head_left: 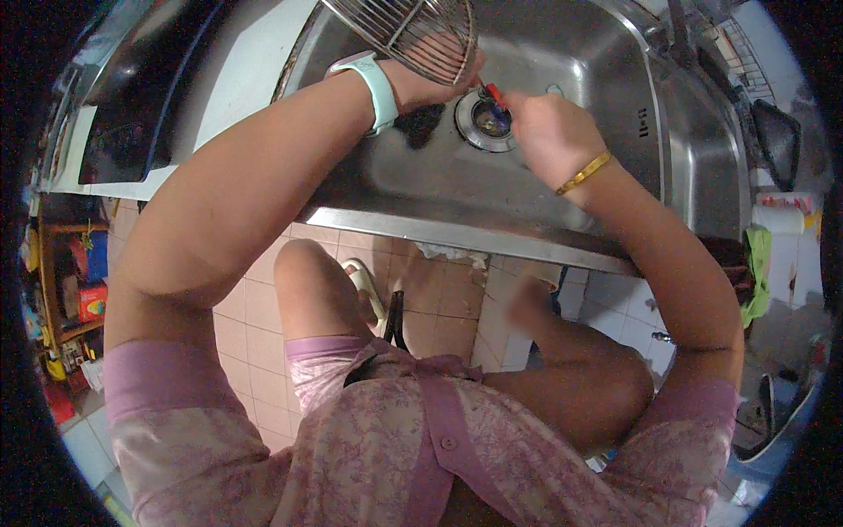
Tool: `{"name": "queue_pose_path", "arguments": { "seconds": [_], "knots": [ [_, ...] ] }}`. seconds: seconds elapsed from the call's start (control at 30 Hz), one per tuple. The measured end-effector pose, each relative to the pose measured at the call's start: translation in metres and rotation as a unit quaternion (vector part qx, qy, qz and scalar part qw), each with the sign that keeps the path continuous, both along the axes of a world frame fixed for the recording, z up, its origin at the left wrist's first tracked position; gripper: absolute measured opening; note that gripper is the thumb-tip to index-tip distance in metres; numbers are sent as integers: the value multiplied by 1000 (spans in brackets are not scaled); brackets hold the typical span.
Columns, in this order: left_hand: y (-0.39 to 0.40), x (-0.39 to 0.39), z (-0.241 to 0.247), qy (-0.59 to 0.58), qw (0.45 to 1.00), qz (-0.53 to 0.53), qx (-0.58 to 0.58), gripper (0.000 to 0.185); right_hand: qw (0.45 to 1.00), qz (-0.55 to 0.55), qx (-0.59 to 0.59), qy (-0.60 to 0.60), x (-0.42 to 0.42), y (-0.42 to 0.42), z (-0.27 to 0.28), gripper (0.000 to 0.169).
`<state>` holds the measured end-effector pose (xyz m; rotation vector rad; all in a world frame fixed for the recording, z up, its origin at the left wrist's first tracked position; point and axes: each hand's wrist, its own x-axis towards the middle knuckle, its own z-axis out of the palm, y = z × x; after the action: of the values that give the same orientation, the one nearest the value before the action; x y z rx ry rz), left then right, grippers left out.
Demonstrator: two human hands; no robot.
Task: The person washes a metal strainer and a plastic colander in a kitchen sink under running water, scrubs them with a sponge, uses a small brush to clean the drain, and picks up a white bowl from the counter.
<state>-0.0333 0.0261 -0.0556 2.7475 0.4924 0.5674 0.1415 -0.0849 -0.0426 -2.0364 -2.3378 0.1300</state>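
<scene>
My left hand (440, 60), a mint-strapped watch on its wrist, shows partly through the bars of a rounded metal wire rack (395, 26) and holds it over the sink; most of its fingers are hidden. My right hand (550, 128), with a gold-coloured bangle at the wrist, pinches a small red item (495, 96) between thumb and finger, close to the rack's rounded end. What the red item is cannot be made out. Below both hands lies the round drain (486, 122) of the stainless steel sink (454, 178), with some dark and pale bits inside it.
The sink's front edge (421, 230) runs across in front of me. A glossy black panel (122, 138) stands on the white counter (224, 109) at the left. A green cloth (757, 277) hangs at the right. Shelves with mixed goods (72, 283) are at the far left.
</scene>
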Motion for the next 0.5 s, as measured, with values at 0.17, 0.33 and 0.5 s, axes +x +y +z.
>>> {"name": "queue_pose_path", "arguments": {
  "seconds": [0.17, 0.33, 0.5],
  "knots": [
    [-4, 5, 4, 43, 999, 12, -5, 16, 999, 6, 31, -8, -4, 11, -9, 23],
    [12, 0, -15, -22, 998, -43, 26, 17, 995, 13, 16, 96, 4, 24, -10, 20],
    [8, 5, -8, -17, 1000, -14, 6, 17, 994, 5, -1, 111, 8, 10, -6, 17]
  ]
}}
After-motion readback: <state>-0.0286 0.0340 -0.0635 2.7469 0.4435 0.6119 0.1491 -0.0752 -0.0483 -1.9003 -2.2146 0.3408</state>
